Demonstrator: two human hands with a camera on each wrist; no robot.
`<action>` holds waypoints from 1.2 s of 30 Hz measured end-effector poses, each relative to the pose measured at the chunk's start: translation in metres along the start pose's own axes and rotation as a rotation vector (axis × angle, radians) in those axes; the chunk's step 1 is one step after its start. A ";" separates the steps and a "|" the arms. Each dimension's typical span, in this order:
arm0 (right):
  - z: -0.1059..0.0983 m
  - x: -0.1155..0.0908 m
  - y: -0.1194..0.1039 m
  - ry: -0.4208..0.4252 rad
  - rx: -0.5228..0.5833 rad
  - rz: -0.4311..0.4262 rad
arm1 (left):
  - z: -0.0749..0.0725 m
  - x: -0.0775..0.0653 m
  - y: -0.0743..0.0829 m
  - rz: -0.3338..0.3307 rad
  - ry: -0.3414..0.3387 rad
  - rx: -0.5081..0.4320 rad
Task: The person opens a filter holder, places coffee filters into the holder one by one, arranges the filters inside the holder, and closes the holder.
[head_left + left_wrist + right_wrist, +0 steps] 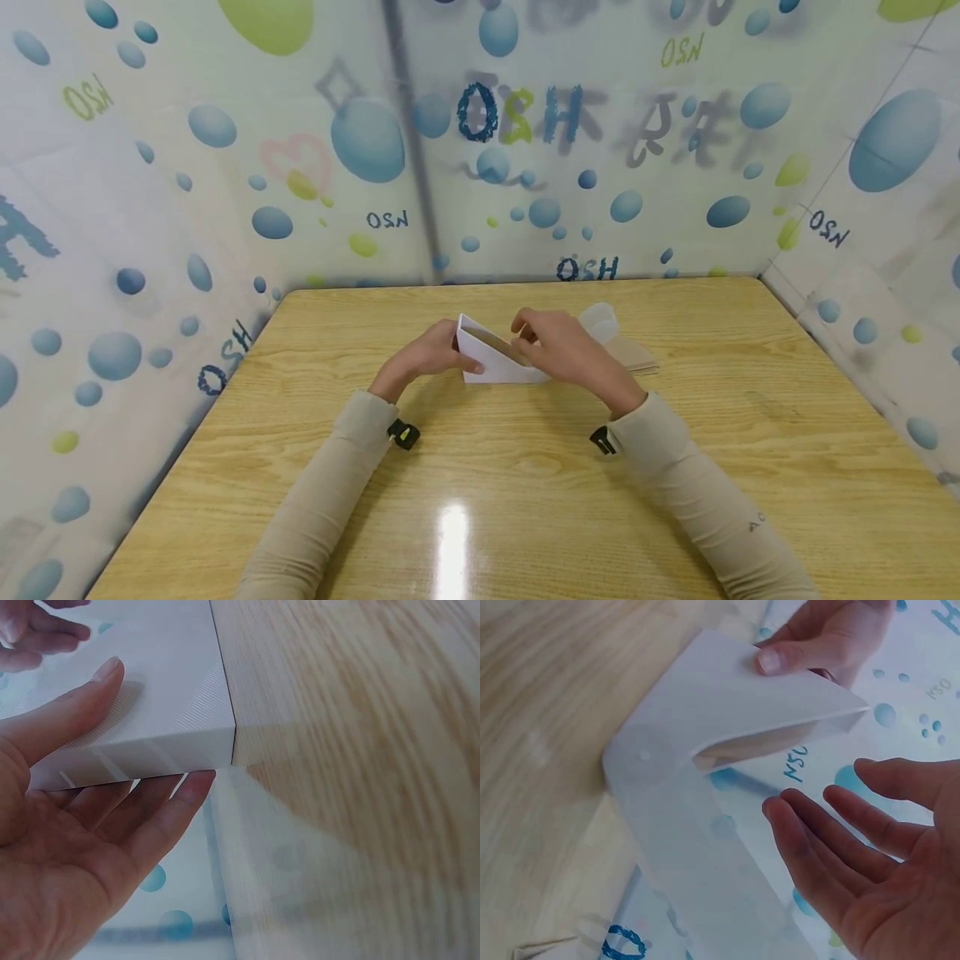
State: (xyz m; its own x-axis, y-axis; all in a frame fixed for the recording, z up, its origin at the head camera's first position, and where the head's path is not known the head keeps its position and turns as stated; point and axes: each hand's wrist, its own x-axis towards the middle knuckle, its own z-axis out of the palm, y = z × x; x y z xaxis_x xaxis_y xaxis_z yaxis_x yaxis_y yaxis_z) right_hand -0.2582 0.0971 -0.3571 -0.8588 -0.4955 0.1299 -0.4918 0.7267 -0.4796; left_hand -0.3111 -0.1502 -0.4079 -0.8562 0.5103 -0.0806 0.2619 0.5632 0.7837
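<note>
A white file box (491, 362) with a slanted opening stands on the table, its inside tan-brown. My left hand (442, 350) grips its tall left end, the thumb on the near face and the fingers round the narrow side, as the left wrist view shows on the box (165, 697). My right hand (558, 346) is over the low right end of the opening, fingers loosely bent, with nothing between them. In the right wrist view a translucent strip (705, 855) runs out from the box's rounded corner, beside the right hand (877, 877).
Flat brown pieces (633, 354) lie on the wooden table (525, 467) just right of the box, partly behind the right hand. The strip's rounded translucent end (600, 321) shows above them. A patterned curtain (487, 217) stands along the table's far edge.
</note>
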 end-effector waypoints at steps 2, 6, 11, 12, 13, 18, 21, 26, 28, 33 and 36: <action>-0.005 -0.002 0.002 0.024 0.007 -0.003 | 0.000 0.000 0.000 0.000 0.002 0.001; -0.014 -0.006 0.006 0.089 0.015 -0.014 | 0.001 0.001 0.000 0.004 0.002 -0.001; -0.026 -0.010 0.011 0.148 0.032 -0.014 | 0.001 0.002 0.000 0.003 0.004 0.006; -0.029 -0.011 0.012 0.163 0.039 -0.018 | 0.001 0.001 0.000 0.002 0.005 0.008; -0.032 -0.012 0.012 0.180 0.047 -0.021 | 0.001 0.001 0.001 0.001 0.006 0.010; -0.045 -0.020 0.015 0.278 0.070 -0.055 | 0.001 0.000 0.002 0.001 0.006 0.012; -0.052 -0.023 0.018 0.308 0.081 -0.055 | 0.000 -0.001 0.002 0.000 0.005 0.009; -0.059 -0.024 0.030 0.324 0.089 -0.022 | 0.000 -0.002 0.000 -0.004 0.006 0.010; -0.061 -0.024 0.036 0.329 0.090 -0.009 | 0.000 -0.002 0.000 -0.004 0.007 0.014; -0.069 -0.028 0.049 0.352 0.108 0.015 | 0.000 -0.002 0.001 -0.003 0.007 0.017; -0.074 -0.031 0.056 0.364 0.122 0.041 | 0.000 -0.002 0.001 0.001 0.006 0.017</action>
State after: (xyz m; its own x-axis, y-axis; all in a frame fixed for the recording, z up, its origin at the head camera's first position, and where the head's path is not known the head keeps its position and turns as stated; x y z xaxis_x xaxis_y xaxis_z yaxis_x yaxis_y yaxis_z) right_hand -0.2700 0.1879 -0.3232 -0.8831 -0.2496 0.3974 -0.4538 0.6697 -0.5878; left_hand -0.3088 -0.1509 -0.4065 -0.8589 0.5064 -0.0761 0.2698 0.5737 0.7734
